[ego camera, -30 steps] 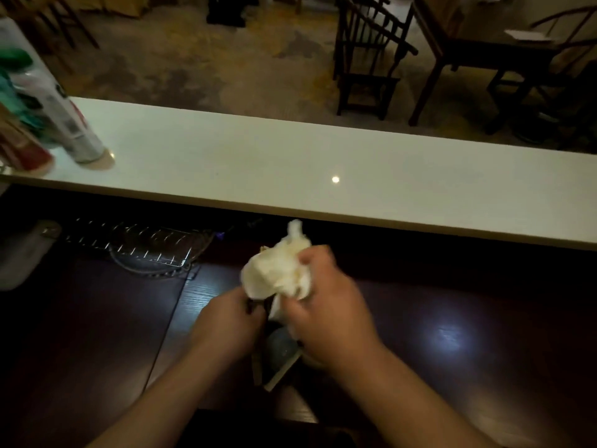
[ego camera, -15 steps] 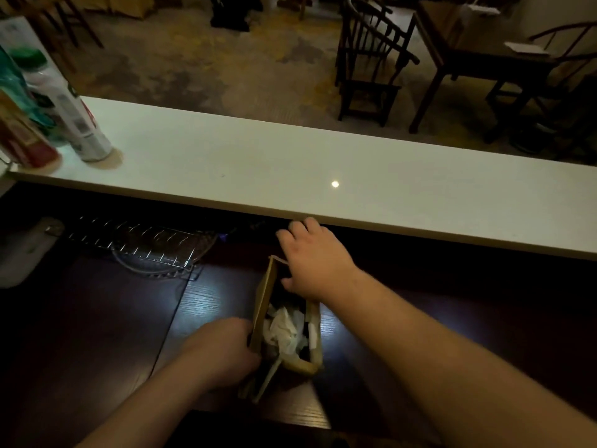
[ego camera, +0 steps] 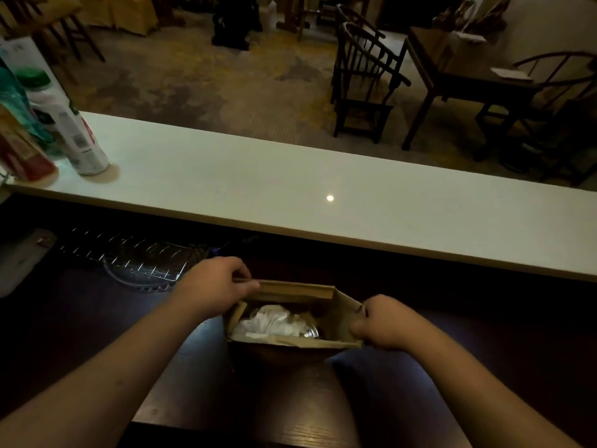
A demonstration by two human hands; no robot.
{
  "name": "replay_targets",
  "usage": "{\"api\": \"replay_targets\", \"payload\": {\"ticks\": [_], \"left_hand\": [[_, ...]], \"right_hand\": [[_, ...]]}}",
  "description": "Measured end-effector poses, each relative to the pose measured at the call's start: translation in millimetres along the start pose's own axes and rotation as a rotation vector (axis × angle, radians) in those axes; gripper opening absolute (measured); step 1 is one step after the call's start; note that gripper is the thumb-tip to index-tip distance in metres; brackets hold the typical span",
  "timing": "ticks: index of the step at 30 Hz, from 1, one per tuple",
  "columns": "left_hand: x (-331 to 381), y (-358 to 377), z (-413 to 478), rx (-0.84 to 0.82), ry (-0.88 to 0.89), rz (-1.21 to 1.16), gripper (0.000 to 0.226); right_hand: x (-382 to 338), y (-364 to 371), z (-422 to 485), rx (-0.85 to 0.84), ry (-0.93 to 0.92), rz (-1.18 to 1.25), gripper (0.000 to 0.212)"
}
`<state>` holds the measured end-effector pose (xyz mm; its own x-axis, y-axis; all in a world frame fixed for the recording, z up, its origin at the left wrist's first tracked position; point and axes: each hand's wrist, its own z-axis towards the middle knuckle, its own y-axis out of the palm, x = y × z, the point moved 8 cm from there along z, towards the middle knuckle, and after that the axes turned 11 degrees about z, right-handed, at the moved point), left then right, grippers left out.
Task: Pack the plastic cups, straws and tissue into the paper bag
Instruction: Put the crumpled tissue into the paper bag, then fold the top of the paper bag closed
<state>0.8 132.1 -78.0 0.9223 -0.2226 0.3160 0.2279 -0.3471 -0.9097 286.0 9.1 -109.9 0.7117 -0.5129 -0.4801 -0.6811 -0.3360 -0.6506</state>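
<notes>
A brown paper bag (ego camera: 342, 312) stands open on the dark wooden table, its mouth facing up toward me. Crumpled white tissue (ego camera: 269, 321) lies inside it, and the shiny rim of a plastic cup (ego camera: 310, 333) shows beside the tissue. A pale strip at the bag's near left may be a straw; I cannot tell. My left hand (ego camera: 216, 287) pinches the bag's far left rim. My right hand (ego camera: 384, 323) grips the bag's right edge.
A white counter (ego camera: 323, 195) runs across just behind the bag. Bottles and a white can (ego camera: 77, 137) stand at its left end. A wire rack (ego camera: 129, 257) lies on the dark table to the left. Chairs and a table stand beyond.
The tissue went from my right hand into the bag. The bag has turned so its mouth lies crosswise, and both hands now hold its rim at opposite ends.
</notes>
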Motion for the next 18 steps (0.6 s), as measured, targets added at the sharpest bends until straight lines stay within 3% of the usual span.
{"api": "replay_targets", "payload": {"ticks": [2,4,6,9,11,15,16,18], "left_hand": [[2,13,-17,-0.158,0.097,-0.070,0.095],[4,28,-40,-0.274,0.191,0.028,0.143],[3,38,-56,-0.244,0.254,0.214,0.158],[6,43,-63,-0.161,0.289,0.335,0.152],[8,39,-62,-0.069,0.317,0.317,0.131],[12,22,-52,0.144,0.353,0.233,0.052],[14,21,-50,0.153,0.364,0.225,0.046],[18,17,-44,0.132,0.350,0.115,0.045]], "right_hand": [[-3,-7,-4,0.123,-0.115,-0.034,0.041],[-19,-17,-12,0.246,-0.297,-0.012,0.073],[-40,-15,-21,0.270,-0.491,0.011,0.094],[-58,9,-25,0.111,-0.610,-0.133,0.122],[-64,21,-23,0.094,-0.646,-0.319,0.118],[-86,21,-15,0.241,-0.738,-0.458,0.037],[-90,21,-12,0.245,-0.732,-0.455,0.022],[-93,21,-7,0.240,-0.707,-0.419,0.012]]}}
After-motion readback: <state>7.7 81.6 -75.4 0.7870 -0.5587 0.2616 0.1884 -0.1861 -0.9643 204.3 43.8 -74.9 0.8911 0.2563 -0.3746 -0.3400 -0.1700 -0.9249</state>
